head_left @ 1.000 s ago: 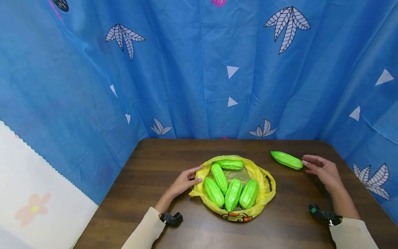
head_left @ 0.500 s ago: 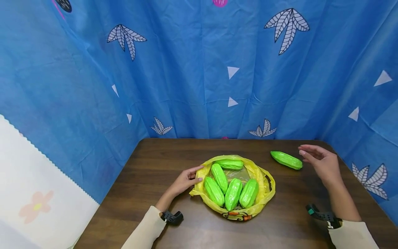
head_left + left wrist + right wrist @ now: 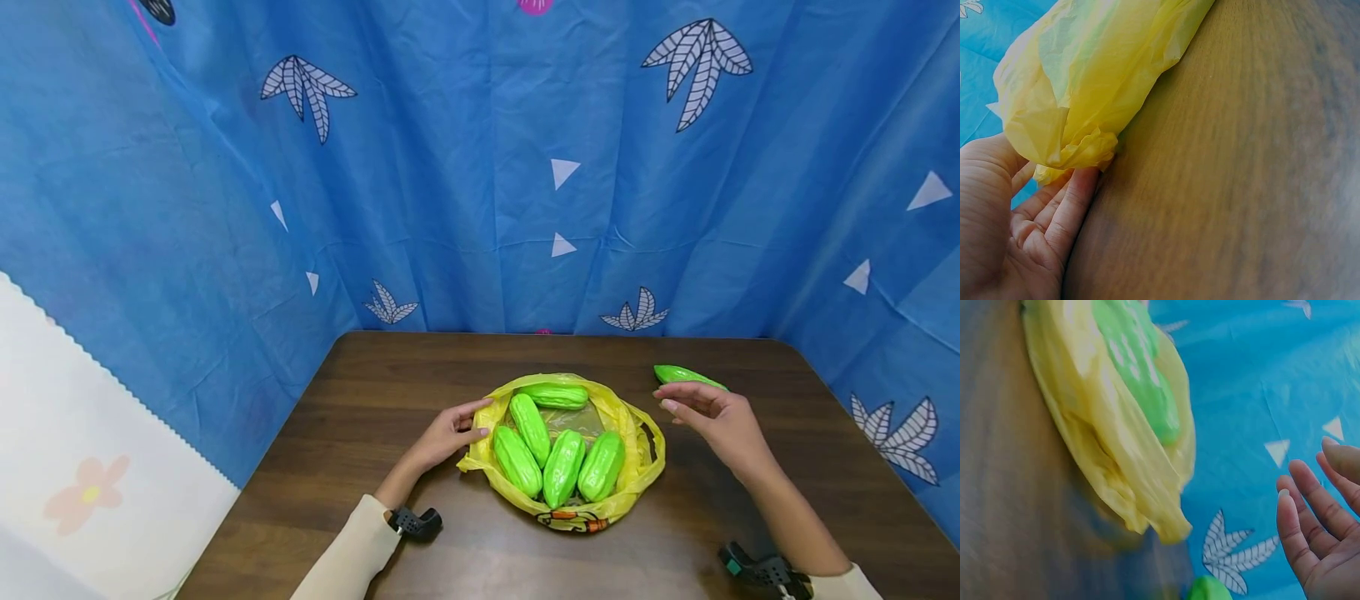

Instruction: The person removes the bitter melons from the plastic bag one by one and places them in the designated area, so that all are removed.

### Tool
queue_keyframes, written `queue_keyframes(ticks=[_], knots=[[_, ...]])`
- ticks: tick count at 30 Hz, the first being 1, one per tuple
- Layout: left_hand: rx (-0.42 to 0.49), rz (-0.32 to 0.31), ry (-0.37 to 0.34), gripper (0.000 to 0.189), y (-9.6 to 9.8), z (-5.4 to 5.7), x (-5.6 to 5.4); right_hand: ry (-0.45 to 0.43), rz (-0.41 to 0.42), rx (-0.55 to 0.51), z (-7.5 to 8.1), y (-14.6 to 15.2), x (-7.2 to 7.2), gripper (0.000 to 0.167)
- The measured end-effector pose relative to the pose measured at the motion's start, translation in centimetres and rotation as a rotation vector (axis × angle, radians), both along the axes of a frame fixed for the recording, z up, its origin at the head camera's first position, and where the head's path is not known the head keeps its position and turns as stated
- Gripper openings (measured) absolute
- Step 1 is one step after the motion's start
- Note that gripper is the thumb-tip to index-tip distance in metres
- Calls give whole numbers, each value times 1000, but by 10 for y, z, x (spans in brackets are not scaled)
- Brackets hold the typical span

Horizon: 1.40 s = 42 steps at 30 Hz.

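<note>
the right hand [image 3: 716, 421], empty with fingers parted, has been moved left toward the yellow bag [image 3: 639, 467], held at its left rim by the left hand [image 3: 441, 439]. the loose green gourd [image 3: 678, 374] is left ungrasped on the counter's [image 3: 397, 367] far right.

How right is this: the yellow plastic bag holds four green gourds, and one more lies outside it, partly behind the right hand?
Not quite: the head view shows five green gourds in the yellow plastic bag, not four. The rest is right.
</note>
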<state>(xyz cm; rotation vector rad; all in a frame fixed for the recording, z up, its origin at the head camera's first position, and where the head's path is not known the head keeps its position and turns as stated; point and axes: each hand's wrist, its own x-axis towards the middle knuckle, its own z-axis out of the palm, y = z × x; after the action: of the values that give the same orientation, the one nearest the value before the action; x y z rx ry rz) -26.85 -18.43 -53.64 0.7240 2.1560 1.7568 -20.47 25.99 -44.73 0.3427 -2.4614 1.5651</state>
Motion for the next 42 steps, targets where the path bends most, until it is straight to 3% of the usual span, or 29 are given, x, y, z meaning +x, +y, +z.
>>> queue_keyframes(ticks=[7,14,27,42], knots=[[5,-4,-4,57,0,1,0,-31,105,5,-10,-18,8,27],[3,4,1,57,-1,0,0,-72,145,22,-23,-26,8,26],[8,7,-18,57,-1,1,2,-134,274,-37,-42,-35,7,40],[15,-12,-13,57,0,0,1,-76,293,29,-52,-41,7,44]])
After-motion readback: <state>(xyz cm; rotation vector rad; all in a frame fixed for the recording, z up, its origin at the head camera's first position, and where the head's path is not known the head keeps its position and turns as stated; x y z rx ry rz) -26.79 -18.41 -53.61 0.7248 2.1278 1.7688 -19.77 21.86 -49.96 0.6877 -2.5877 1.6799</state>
